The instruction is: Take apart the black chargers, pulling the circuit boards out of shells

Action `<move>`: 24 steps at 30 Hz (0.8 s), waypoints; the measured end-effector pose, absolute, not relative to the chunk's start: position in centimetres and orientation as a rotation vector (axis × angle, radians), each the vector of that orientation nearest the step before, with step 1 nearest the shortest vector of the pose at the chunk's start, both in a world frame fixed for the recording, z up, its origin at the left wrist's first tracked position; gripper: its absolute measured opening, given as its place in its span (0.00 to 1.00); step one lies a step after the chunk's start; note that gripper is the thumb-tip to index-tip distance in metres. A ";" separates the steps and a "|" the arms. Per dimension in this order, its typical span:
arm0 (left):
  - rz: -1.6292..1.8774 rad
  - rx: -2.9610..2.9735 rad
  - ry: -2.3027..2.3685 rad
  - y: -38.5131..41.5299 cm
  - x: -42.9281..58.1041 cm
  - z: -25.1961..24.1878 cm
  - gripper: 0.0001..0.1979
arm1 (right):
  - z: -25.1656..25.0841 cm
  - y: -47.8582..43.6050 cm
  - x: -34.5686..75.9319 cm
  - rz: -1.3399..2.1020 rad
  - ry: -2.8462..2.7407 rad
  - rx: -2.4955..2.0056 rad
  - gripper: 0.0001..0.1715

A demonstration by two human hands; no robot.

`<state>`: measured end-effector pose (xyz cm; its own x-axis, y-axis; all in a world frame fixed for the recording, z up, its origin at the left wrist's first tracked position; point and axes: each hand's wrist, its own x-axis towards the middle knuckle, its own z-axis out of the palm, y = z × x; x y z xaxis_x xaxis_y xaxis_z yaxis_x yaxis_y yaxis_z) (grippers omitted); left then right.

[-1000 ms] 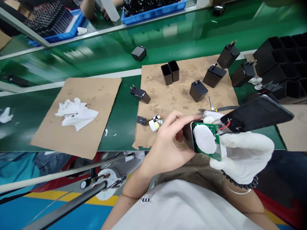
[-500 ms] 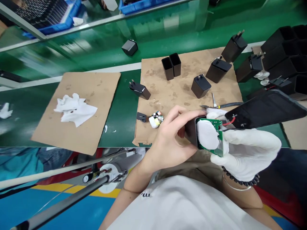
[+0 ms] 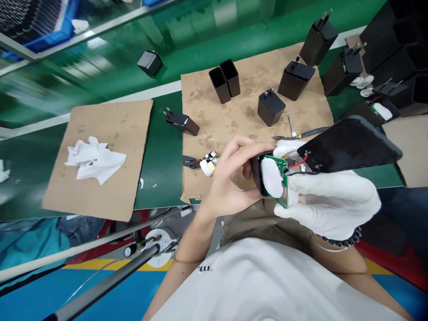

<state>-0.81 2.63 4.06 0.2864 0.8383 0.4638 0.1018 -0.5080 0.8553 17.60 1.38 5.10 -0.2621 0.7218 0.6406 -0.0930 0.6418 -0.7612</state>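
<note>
My bare left hand (image 3: 230,183) is wrapped round a black housing (image 3: 257,171), its open end facing right. Partly inside that opening sits a green circuit board (image 3: 285,180) with a white pad (image 3: 272,177) on its face. My right hand (image 3: 329,203), in a white glove, grips the board's right side between thumb and fingers. Red and black wires run from the board to a black cover plate (image 3: 351,145), which lies tilted above the gloved fingers. Just beyond the hands are pliers (image 3: 310,133) on the cardboard (image 3: 234,120).
Several black adapters with prongs (image 3: 271,107) and two open housings (image 3: 224,81) stand on the cardboard. A small loose board (image 3: 207,164) lies left of my hands. White cloths (image 3: 95,159) rest on another cardboard sheet (image 3: 130,178). Black housings (image 3: 397,53) crowd the right.
The view has shifted, and the hands appear a little further left. The board sits slightly deeper in the housing, and both hands keep their hold.
</note>
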 end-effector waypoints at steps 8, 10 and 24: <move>1.349 1.883 0.817 3.3 -0.5 2.9 0.26 | 5.5 1.1 18.6 0.693 -1.882 -0.676 0.07; 1.373 1.901 0.802 3.5 -0.4 2.4 0.26 | 5.4 1.1 18.4 0.648 -1.883 -0.691 0.06; 1.310 1.932 0.877 3.3 -0.6 3.1 0.26 | 6.0 1.0 18.3 0.683 -1.893 -0.749 0.02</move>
<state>-0.58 3.33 3.10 0.2818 0.8068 0.5194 0.1726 -0.5751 0.7997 18.34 1.02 6.04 -0.3571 0.7417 0.5677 0.2083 0.6557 -0.7257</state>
